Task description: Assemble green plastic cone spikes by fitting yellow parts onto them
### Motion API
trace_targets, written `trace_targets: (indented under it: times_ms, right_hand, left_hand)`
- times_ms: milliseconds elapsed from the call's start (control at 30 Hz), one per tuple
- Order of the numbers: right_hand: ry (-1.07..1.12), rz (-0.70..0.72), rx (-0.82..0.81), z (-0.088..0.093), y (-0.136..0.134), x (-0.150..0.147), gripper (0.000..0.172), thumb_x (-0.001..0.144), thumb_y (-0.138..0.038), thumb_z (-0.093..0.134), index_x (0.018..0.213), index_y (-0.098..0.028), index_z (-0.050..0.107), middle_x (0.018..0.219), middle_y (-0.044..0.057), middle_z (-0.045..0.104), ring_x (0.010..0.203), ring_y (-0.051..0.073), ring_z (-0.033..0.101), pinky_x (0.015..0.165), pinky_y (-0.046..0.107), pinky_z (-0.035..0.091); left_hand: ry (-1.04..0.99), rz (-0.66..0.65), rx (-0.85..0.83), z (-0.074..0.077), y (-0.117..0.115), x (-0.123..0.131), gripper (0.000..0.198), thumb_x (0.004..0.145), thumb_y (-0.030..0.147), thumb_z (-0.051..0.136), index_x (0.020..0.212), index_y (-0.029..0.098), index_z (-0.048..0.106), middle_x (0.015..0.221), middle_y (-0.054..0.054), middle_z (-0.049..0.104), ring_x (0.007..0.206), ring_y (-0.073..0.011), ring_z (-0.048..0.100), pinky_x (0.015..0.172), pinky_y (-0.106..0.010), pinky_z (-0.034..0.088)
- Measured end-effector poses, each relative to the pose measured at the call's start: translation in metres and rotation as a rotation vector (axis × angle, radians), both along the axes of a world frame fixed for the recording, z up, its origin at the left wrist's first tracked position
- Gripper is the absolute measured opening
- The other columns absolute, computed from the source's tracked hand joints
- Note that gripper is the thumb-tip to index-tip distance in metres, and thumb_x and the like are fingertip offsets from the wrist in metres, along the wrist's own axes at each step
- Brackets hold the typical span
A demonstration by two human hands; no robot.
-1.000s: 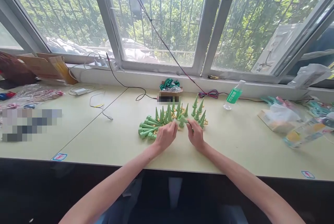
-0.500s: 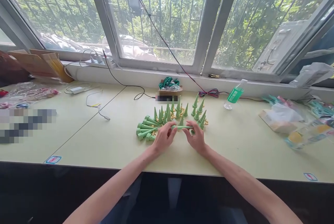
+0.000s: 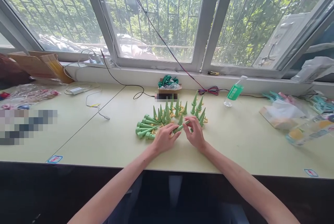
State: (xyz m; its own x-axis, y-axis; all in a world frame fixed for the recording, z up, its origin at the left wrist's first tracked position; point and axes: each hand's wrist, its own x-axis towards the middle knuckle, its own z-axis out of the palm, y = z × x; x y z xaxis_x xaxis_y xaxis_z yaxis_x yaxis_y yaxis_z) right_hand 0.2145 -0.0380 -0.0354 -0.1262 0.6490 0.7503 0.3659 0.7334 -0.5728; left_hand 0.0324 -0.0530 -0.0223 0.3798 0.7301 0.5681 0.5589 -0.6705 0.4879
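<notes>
Green spike (image 3: 180, 127), just one, gripped by both hands, left hand (image 3: 163, 138) and right hand (image 3: 195, 134) (six-odd lying spikes (image 3: 144, 126) nearby)

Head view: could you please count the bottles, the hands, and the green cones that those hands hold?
bottle: 1
hands, left hand and right hand: 2
cone, held: 1
Total: 4

green cone spike (image 3: 180, 127) | slanted, nearly flat | wide end seemingly lower-left
</notes>
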Motion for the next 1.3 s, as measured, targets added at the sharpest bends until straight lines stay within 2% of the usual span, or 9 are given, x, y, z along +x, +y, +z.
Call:
trace_targets:
  times_ms: [233, 400, 500, 667, 867, 1033, 1300]
  right_hand:
    - [-0.142, 0.041, 0.058, -0.002, 0.0, 0.002, 0.025, 0.097, -0.022, 0.047, 0.122, -0.026, 0.048, 0.115, 0.01, 0.051, 0.081, 0.016, 0.062, 0.075, 0.036, 0.059]
    - [-0.061, 0.075, 0.01, 0.001, -0.002, 0.0, 0.032, 0.099, -0.027, 0.046, 0.13, -0.026, 0.04, 0.123, 0.011, 0.048, 0.076, 0.013, 0.061, 0.073, 0.034, 0.058]
    - [-0.023, 0.013, 0.023, 0.002, 0.0, 0.0, 0.027, 0.1, -0.024, 0.043, 0.127, -0.024, 0.043, 0.118, 0.011, 0.051, 0.078, 0.014, 0.061, 0.073, 0.033, 0.056]
    - [-0.294, -0.043, 0.032, -0.001, 0.005, 0.001, 0.019, 0.098, -0.016, 0.043, 0.109, -0.02, 0.057, 0.096, 0.008, 0.06, 0.091, 0.021, 0.058, 0.079, 0.036, 0.052]
    - [-0.544, -0.026, 0.031, -0.003, 0.006, -0.003, 0.028, 0.096, -0.01, 0.043, 0.116, -0.02, 0.061, 0.102, 0.01, 0.067, 0.098, 0.026, 0.054, 0.085, 0.043, 0.049]
    - [-0.597, -0.019, 0.007, -0.001, 0.005, -0.003, 0.028, 0.097, -0.01, 0.042, 0.114, -0.019, 0.063, 0.101, 0.01, 0.069, 0.095, 0.025, 0.054, 0.084, 0.042, 0.047]
    - [-0.688, 0.054, 0.052, -0.001, 0.0, -0.008, 0.026, 0.1, -0.015, 0.039, 0.106, -0.02, 0.063, 0.112, 0.009, 0.066, 0.095, 0.024, 0.05, 0.083, 0.041, 0.043]
  left_hand:
    - [0.071, 0.002, 0.001, 0.0, 0.0, 0.001, 0.018, 0.091, 0.026, 0.055, 0.103, 0.018, 0.066, 0.093, -0.007, 0.069, 0.074, -0.0151, 0.063, 0.068, -0.026, 0.049]
    - [0.042, 0.009, 0.005, -0.002, 0.001, 0.001, 0.014, 0.09, 0.023, 0.055, 0.098, 0.017, 0.065, 0.084, -0.004, 0.067, 0.067, -0.0132, 0.059, 0.064, -0.025, 0.045]
    - [-0.043, 0.079, 0.041, -0.004, 0.003, 0.001, 0.009, 0.089, 0.024, 0.057, 0.091, 0.017, 0.061, 0.072, -0.001, 0.061, 0.058, -0.0111, 0.052, 0.058, -0.023, 0.042]
    - [-0.21, 0.196, 0.084, -0.007, 0.007, 0.001, 0.023, 0.088, 0.031, 0.059, 0.073, 0.019, 0.047, 0.06, 0.004, 0.047, 0.052, -0.0095, 0.045, 0.053, -0.022, 0.039]
    - [-0.309, 0.238, 0.018, -0.01, 0.009, 0.0, 0.025, 0.092, 0.033, 0.053, 0.073, 0.019, 0.046, 0.063, 0.003, 0.049, 0.055, -0.0107, 0.049, 0.055, -0.023, 0.043]
    - [-0.327, 0.265, 0.05, -0.009, 0.009, 0.0, 0.027, 0.093, 0.031, 0.052, 0.07, 0.019, 0.042, 0.061, 0.003, 0.046, 0.054, -0.0103, 0.048, 0.054, -0.022, 0.042]
    - [-0.35, 0.305, 0.119, -0.005, 0.007, 0.001, 0.031, 0.092, 0.031, 0.053, 0.067, 0.02, 0.039, 0.058, 0.004, 0.042, 0.051, -0.0092, 0.044, 0.05, -0.021, 0.04]
